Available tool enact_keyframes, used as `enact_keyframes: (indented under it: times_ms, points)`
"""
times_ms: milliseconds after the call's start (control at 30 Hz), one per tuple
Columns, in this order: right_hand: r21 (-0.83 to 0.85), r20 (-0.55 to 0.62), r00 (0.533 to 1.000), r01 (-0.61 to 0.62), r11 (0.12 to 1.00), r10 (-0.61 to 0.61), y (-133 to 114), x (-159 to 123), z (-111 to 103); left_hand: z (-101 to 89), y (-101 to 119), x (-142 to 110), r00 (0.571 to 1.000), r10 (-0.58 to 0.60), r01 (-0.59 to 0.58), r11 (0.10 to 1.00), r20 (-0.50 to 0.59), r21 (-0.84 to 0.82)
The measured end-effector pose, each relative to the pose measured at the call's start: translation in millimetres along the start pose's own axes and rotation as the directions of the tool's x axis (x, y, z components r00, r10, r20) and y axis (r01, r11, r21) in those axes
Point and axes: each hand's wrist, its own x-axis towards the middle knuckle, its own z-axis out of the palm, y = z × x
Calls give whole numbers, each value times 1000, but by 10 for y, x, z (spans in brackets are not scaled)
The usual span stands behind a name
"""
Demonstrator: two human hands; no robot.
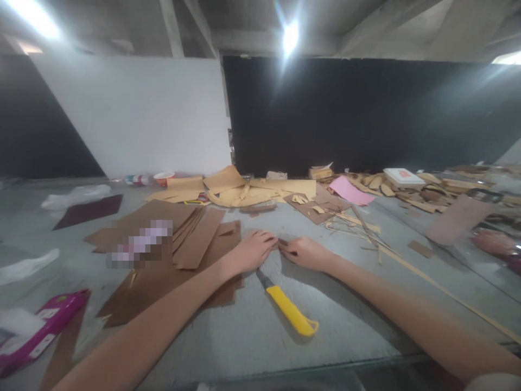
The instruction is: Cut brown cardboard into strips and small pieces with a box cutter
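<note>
- Brown sheets [205,239] lie loose beside my left forearm; my sleeve-less arm could drag them out of the pile.
- My left hand [254,251] bends its fingers near the small brown piece [281,244] — I cannot tell if they grip it.
- Yellow knife [288,310] points its metal end towards this hand; moving back carelessly could cause a cut.
- My right hand [307,254] pinches the piece between both hands — uneven pressure could crease it.

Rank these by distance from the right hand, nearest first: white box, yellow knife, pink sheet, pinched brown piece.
From the right hand:
1. Brown piece, at its fingertips
2. Yellow knife, nearer the camera
3. Pink sheet, beyond it
4. White box, farther right
</note>
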Motion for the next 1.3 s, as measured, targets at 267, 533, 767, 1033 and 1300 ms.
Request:
enact_keyframes:
  times_ms: [267,533,767,1033,1300]
  points:
    - [-72,-15,1000,2,997,-3,-62,-39,-53,-41,-5,-11,1000,0,-2,995,-29,-104]
    - [-253,-148,989,-40,967,2,-144,66,2,-66,24,3,1000,-14,15,998,4,-61]
    - [-275,-101,995,-29,961,1,-34,-58,43,-20,36,6,999,-34,32,995,-14,-89]
    - [-175,-66,998,-33,984,22,116,-206,-70,1,66,-3,998,-67,65,994,-16,-88]
    - [24,-168,985,-31,999,35,306,-196,-56,23,53,-13,998,-56,53,995,-24,-84]
